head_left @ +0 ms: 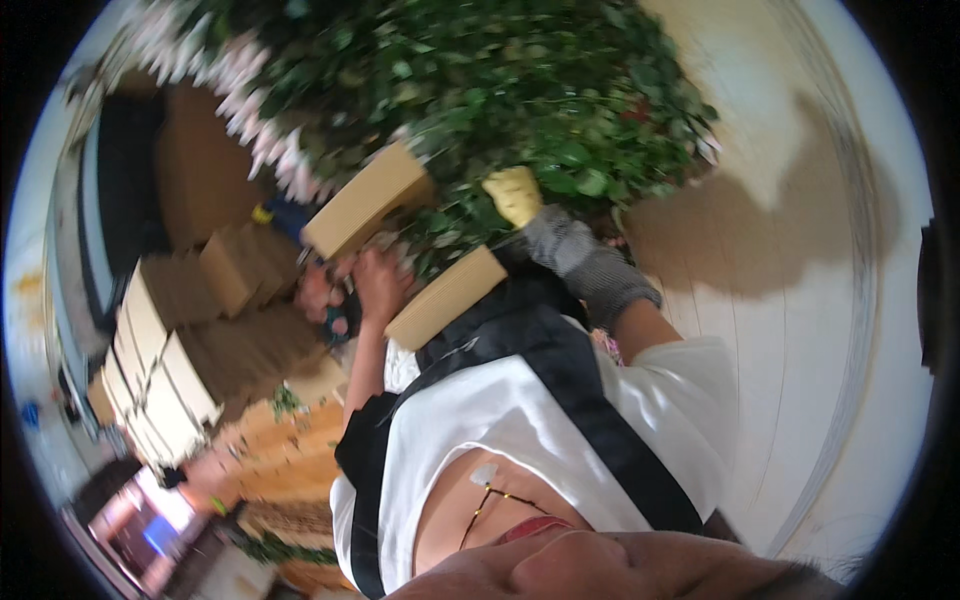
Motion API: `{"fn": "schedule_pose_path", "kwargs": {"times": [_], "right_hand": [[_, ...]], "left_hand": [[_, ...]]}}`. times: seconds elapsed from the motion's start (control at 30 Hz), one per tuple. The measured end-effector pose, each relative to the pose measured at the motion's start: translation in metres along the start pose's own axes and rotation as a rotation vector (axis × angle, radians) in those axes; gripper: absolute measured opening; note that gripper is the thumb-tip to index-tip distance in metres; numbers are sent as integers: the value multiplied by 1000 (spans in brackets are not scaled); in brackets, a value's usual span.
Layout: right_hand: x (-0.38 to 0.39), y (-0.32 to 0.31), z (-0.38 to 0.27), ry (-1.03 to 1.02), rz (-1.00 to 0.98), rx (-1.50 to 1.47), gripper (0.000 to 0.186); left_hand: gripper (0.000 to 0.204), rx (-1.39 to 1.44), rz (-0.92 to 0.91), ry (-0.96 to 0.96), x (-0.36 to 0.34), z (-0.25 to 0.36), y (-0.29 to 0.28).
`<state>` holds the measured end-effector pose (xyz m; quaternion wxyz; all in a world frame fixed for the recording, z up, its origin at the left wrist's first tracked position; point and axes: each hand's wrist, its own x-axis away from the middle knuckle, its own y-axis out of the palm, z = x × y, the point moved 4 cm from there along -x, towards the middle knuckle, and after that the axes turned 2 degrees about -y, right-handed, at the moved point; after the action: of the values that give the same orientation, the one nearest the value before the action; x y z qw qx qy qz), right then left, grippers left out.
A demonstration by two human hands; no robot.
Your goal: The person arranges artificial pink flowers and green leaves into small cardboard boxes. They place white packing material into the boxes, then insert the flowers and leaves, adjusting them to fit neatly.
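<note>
My bare left hand (381, 283) is between two corrugated cardboard pieces, the far cardboard piece (366, 203) and the near cardboard piece (446, 298). Motion blurs its fingers, and I cannot tell whether they grip anything. My right hand (514, 196) wears a yellow-palmed glove with a grey knitted cuff. It is closed at the near edge of the leafy rose stems (560, 130); whatever it holds is hidden. Green leaves show between the two cardboard pieces. Pale pink rose heads (255, 120) line the left side of the big pile.
Stacked cardboard sheets (165, 350) stand at the left, with brown cardboard boxes (235, 270) beside them. A blurred cluster of pinkish flowers (318, 295) is left of my left hand. A pale wall (745, 230) rises at the right. Farther lower left is a lit screen (150, 515).
</note>
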<state>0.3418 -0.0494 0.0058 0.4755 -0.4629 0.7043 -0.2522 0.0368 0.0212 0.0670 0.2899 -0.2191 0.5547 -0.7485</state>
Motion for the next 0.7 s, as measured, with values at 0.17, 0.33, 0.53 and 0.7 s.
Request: {"fn": "schedule_pose_path", "kwargs": {"times": [0.17, 0.33, 0.53, 0.7], "right_hand": [[38, 55, 50, 171, -56, -1041, 14], [10, -14, 29, 174, -364, -397, 32], [-37, -172, 178, 572, 254, -427, 42], [38, -213, 444, 900, -317, -166, 44]], "left_hand": [[55, 109, 29, 31, -9, -10, 12], [58, 238, -16, -64, -1, -20, 34], [74, 128, -81, -145, 2, -3, 19], [83, 62, -153, -174, -5, -1, 12]]}}
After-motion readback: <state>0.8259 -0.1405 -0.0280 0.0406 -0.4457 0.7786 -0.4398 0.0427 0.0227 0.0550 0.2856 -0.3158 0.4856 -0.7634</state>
